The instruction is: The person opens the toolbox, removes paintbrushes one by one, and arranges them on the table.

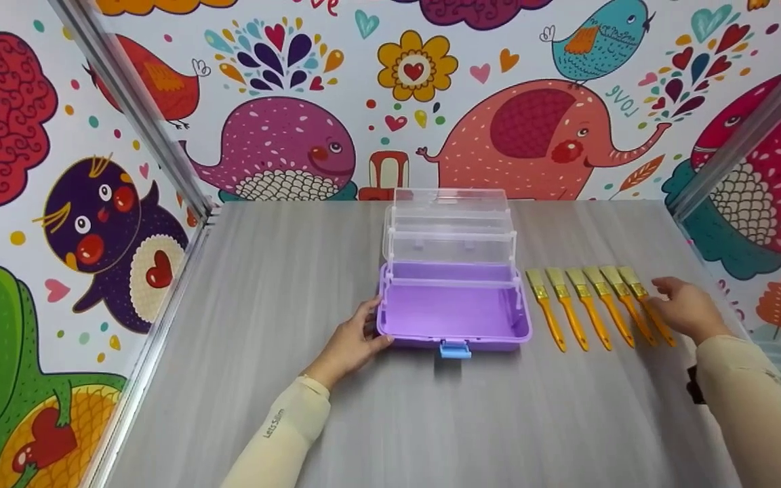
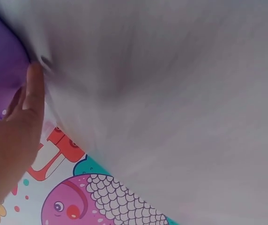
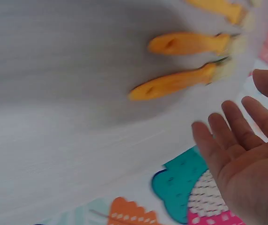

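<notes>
A purple plastic tool box [image 1: 455, 310] stands on the table, its clear lid and folding trays [image 1: 451, 224] raised at the back. A blue latch [image 1: 455, 350] hangs at its front. My left hand [image 1: 350, 346] rests against the box's left side, thumb near the front corner; the left wrist view shows straight fingers [image 2: 34, 89] along the purple wall. Several flat paintbrushes [image 1: 584, 308] with orange handles and pale bristles lie in a row right of the box. My right hand [image 1: 689, 308] is beside the rightmost paintbrush [image 1: 649, 308], with relaxed, spread fingers [image 3: 237, 124] and nothing in its palm.
The grey wood-grain table [image 1: 262, 271] runs back to a wall with cartoon animals [image 1: 282, 142]. Metal frame posts [image 1: 139, 102] stand at the left and right corners. A small dark object [image 1: 697, 386] shows partly beside the right sleeve.
</notes>
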`<act>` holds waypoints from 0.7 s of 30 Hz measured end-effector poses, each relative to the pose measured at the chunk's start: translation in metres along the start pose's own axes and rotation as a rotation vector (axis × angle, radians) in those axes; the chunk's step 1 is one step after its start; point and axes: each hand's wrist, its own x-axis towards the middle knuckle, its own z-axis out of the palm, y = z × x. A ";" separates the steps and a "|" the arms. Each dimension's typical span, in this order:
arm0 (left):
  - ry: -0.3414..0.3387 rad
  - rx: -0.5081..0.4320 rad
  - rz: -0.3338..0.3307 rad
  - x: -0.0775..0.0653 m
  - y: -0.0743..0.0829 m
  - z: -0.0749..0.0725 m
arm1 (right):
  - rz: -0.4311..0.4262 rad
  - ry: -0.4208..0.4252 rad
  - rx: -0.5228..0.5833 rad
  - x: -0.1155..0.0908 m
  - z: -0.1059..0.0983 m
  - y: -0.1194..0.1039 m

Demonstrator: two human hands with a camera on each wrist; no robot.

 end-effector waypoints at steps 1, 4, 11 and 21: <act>0.006 0.020 0.007 0.000 0.000 -0.001 | -0.017 0.008 -0.012 0.000 0.002 -0.005; 0.025 0.095 0.014 -0.001 -0.001 -0.003 | -0.051 0.036 -0.042 -0.001 0.009 -0.023; 0.101 0.423 0.048 -0.010 0.002 -0.014 | -0.151 0.136 -0.136 -0.011 0.031 -0.063; 0.197 0.815 0.061 -0.040 -0.001 -0.038 | -0.321 0.268 -0.302 -0.036 0.078 -0.082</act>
